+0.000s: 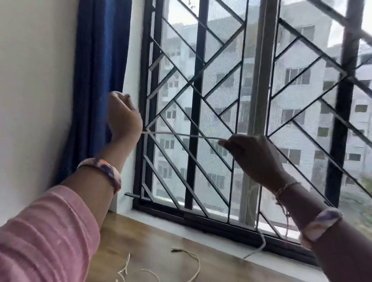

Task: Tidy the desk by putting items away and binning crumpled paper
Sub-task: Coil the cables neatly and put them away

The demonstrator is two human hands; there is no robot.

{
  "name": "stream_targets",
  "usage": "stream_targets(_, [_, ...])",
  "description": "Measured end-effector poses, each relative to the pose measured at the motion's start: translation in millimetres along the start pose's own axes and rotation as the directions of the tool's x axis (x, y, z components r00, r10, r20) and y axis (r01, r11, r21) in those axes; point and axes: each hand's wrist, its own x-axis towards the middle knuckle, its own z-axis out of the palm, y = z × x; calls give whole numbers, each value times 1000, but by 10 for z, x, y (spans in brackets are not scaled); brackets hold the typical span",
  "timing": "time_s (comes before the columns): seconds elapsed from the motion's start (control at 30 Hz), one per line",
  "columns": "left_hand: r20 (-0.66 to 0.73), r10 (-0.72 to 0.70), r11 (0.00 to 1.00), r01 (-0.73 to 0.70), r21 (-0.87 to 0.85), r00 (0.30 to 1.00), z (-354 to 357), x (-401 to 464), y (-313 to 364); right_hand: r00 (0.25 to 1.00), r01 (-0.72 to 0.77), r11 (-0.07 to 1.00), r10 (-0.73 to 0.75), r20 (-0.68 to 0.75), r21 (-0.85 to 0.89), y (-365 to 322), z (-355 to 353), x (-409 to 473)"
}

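A white cord [181, 135] stretches between both hands, left [125, 116] and right [254, 156], each gripping it.

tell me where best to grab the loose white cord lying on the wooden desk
Probably at the high bend of the thin white cord, coming straight down from above: it lies flat on the wooden desk in open loops, so a fingertip pinch grip across the strand suits.

Daylight only, coming through the window [249, 101]; sky panes at top blown out. Both hands and forearms backlit, dark against the glass. Wall [26, 85] at left evenly lit, soft. Overall motion blur, worst at right edge. Wide-angle bending of grille bars [197, 97] toward the edges.
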Motion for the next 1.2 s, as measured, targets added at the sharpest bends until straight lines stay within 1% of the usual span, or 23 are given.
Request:
stream_targets(0.03, [98,154,977,-167,135,983,-17,-70,-28,1000,-3,1000,3,-17,-19,-1,-43,41])
stream_targets(0.1, [391,318,880,-422,217,864,-68,-231,15,997,-16,1000,15,-70,-22,28,-167,148])
stream_targets(0.17, [710,212,903,-412,120,671,-116,-374,126,990,-32,999,28,-136,-27,69,-317,241])
stream_targets(0.2, [834,115,948,-309,70,540,-148,-440,210,985,-56,998,49,-166,-38,99,-391,273])
stream_targets(0.27, [964,0,998,60,-17,266,-228,-544,370,973,-139,987,122,-198,-75,219,-472,316])
stream_targets(0.33, [991,69,873,473,-116,114,-319,-614,544,961,-233,968,215,-173,-90,367,-485,314])
stream_targets(0.4, [974,170,651,725,-223,146,-349,-639,706,955,-283,955,272,-116,-93,449,-446,266])
stream_targets(0.47, [929,180,408,834,-371,325,-279,-629,851,932,-361,931,362,5,-44,453,-330,191])
stream_targets(0.53, [858,25,163,845,-510,513,-110,-571,892,890,-444,895,435,138,37,349,-195,83])
stream_targets(0.57, [815,-83,61,820,-570,573,-20,-529,871,907,-398,917,388,163,35,294,-117,20])
stream_targets(0.63, [738,-281,-109,744,-659,613,142,-407,783,949,-272,962,263,172,32,175,28,-107])
stream_targets(0.7, [673,-447,-207,663,-719,590,237,-291,689,950,-238,969,217,222,69,50,137,-192])
stream_targets(0.73, [626,-515,-173,644,-745,586,283,-245,628,943,-234,969,206,259,79,-18,178,-207])
stream_targets(0.77, [557,-568,-44,654,-755,606,339,-230,574,930,-251,963,213,300,95,-101,204,-208])
stream_targets(0.83, [375,-546,494,649,-579,749,471,-267,386,914,-290,946,230,335,142,-221,228,-168])
stream_targets(0.87, [286,-402,754,492,-435,870,535,-318,284,912,-311,938,249,325,155,-250,211,-134])
stream_targets(0.9, [250,-176,916,252,-313,952,563,-372,198,917,-319,936,264,299,151,-273,167,-88])
stream_targets(0.93, [318,50,981,14,-195,947,570,-424,130,926,-312,941,271,262,129,-262,118,-48])
stream_targets(1.0, [640,262,946,-323,-23,722,485,-548,143,958,-255,967,250,140,14,-189,-10,19])
stream_targets(1.03, [797,225,936,-351,-17,560,412,-612,212,969,-231,971,235,72,-57,-128,-77,36])
stream_targets(1.07, [908,149,964,-260,-46,391,326,-670,312,975,-217,971,220,14,-105,-70,-149,48])
stream_targets(1.13, [990,62,974,208,-87,123,150,-755,541,979,-203,973,198,-56,-107,54,-242,52])
stream_targets(1.2, [992,121,807,580,-109,18,20,-810,742,979,-193,978,187,-82,-76,109,-258,44])
